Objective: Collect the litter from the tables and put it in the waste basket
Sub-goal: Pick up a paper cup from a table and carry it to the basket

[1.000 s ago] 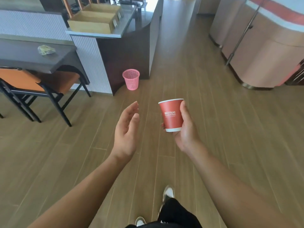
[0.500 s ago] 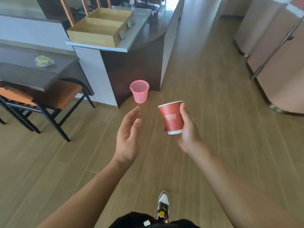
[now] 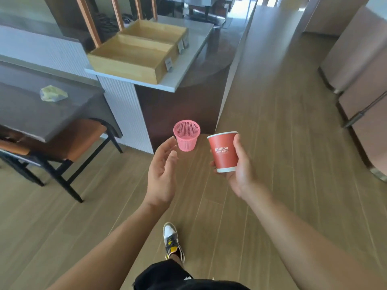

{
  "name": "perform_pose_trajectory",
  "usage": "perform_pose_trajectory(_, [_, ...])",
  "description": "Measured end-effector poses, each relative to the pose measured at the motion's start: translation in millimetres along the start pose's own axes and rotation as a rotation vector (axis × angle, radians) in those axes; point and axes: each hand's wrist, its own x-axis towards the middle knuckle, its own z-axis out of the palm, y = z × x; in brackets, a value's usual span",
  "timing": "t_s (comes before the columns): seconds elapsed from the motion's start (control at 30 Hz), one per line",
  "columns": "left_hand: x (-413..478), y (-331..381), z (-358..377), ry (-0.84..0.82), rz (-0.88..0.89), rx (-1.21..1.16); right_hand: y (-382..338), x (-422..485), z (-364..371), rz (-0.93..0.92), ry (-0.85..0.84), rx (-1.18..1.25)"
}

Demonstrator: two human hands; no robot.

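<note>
Your right hand [image 3: 238,166] wraps its fingers around the red paper cup [image 3: 223,151] at mid-frame, upright for dropping into the pink basket [image 3: 186,135], while your left hand [image 3: 162,174] hangs empty, fingers loosely spread.

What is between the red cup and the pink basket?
Nothing: only bare wooden floor shows between the red paper cup and the pink waste basket in the head view.
</note>
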Motion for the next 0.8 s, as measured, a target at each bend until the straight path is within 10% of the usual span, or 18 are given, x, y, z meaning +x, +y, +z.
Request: perform_pose_trajectory(0.8, [337.3, -144.2, 65.7, -0.024, -0.196, 0.072, 32.3, 375.6, 31.2, 0.184, 0.093, -0.047])
